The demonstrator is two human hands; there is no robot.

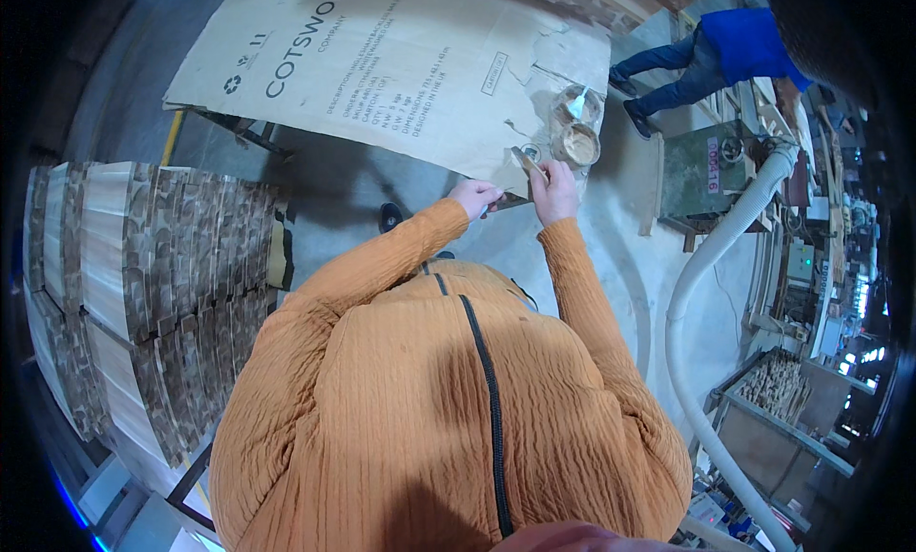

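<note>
My left hand (475,199) is closed at the near edge of a cardboard-covered table (410,104). A small thin thing with a bit of blue shows at its fingers, too small to name. Beside it, my right hand (555,191) grips a thin, flat tool (522,161) whose tip points away over the cardboard. Just beyond the right hand stands a round tub (577,145) of beige-brown paste. Behind that is a second round tub (593,109), with a pale blue flat scraper (577,102) resting in it.
Tall stacks of patterned wood panels (181,285) stand at the left. At the right, a thick pale hose (706,256) curves past a green machine (701,175). A person in a blue top (739,46) is at the far right, near wood pieces. A crate of sticks (773,390) sits lower right.
</note>
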